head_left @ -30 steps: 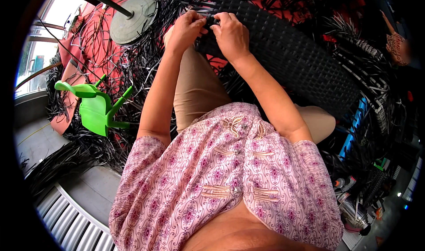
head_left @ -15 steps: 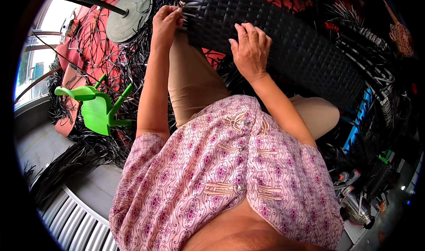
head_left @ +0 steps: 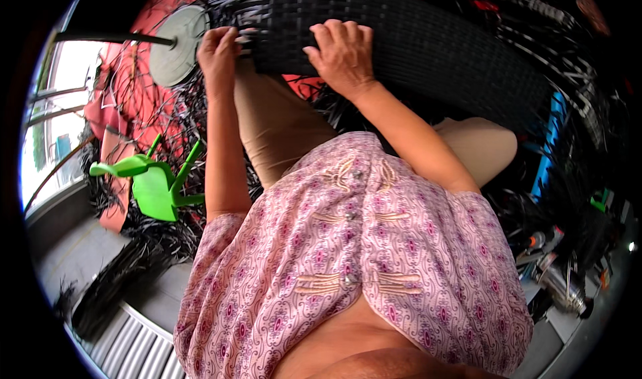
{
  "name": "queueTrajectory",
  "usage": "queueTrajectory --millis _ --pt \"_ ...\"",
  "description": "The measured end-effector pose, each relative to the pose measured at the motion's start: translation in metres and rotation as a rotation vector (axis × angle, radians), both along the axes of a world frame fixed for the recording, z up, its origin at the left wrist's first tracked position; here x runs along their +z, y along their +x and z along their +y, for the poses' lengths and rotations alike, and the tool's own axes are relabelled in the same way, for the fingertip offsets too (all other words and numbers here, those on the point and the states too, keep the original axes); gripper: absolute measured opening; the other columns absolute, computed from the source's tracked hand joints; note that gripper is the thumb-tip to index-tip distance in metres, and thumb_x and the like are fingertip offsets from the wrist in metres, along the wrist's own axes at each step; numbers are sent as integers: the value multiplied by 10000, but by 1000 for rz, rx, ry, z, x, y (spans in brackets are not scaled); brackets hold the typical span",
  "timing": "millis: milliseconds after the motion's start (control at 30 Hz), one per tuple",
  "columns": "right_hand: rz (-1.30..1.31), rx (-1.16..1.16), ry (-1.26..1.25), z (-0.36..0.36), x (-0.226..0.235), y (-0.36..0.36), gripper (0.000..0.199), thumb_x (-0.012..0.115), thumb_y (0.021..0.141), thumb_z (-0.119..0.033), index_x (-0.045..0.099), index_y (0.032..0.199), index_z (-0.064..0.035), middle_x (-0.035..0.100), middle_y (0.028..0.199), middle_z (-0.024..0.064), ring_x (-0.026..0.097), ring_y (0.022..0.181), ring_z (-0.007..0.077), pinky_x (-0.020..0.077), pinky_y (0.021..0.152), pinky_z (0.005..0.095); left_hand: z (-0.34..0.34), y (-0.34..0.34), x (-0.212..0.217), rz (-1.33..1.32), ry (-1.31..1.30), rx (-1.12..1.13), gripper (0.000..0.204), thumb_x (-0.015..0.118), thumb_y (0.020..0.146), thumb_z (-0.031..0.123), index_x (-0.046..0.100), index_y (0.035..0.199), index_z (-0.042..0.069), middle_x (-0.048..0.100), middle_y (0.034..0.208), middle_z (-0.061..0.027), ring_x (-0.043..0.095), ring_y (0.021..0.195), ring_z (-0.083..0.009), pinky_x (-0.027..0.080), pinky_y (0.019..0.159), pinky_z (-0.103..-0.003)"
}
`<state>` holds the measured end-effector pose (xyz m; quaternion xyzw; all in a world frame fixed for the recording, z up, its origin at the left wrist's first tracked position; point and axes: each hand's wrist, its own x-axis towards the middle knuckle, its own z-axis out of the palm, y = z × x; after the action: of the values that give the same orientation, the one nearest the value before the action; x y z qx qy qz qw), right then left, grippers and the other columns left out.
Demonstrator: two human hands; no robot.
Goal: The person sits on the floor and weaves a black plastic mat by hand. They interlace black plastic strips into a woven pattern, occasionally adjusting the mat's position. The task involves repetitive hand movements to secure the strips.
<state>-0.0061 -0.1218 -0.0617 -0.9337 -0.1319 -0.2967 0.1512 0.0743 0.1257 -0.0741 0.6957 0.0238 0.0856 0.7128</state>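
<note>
A long panel of black woven plastic strips [head_left: 428, 51] lies across the far side of my lap, with loose strip ends fringing its left end. My left hand [head_left: 217, 54] is beside that fringe, thumb and fingers pinched together on a strip end; the fingertips partly hide the strip. Flat on top of the panel, near its left part, rests my right hand [head_left: 344, 58], palm down with fingers spread. The weave looks blurred.
Loose black strips lie in heaps around me on a red floor covering [head_left: 150, 28]. At left are a round grey base with a pole [head_left: 179, 51] and a tipped green plastic chair [head_left: 154, 192]. A blue bar [head_left: 550, 145] and a metal flask [head_left: 562, 285] are at right.
The whole view has shifted, so panel and hands appear further left. My left hand still pinches at the fringe, and my right hand stays flat on the weave.
</note>
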Motion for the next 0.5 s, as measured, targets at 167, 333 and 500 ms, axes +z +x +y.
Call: queueTrajectory --millis 167,333,500 --pt "-12 17 -39 3 -3 0 407 766 807 -365 644 1154 -191 520 1004 -5 499 931 203 379 838 398 -1 -11 5 -35 12 79 108 726 893 105 653 919 29 633 776 7 564 613 -64 471 559 -205" --pt "-38 12 -37 6 -6 -2 395 752 811 -384 651 1152 -211 524 1010 -1 499 922 208 377 822 404 -30 -28 35 -721 927 383 179 723 816 112 672 985 89 663 1002 -81 599 992 -281 451 886 -403" --pt "6 31 -52 5 20 -5 249 676 784 -279 634 1001 -166 567 878 79 549 790 257 380 668 431 -71 -51 27 -698 1062 -22 263 701 842 188 680 1092 110 648 1126 -88 596 1066 -313 435 947 -425"
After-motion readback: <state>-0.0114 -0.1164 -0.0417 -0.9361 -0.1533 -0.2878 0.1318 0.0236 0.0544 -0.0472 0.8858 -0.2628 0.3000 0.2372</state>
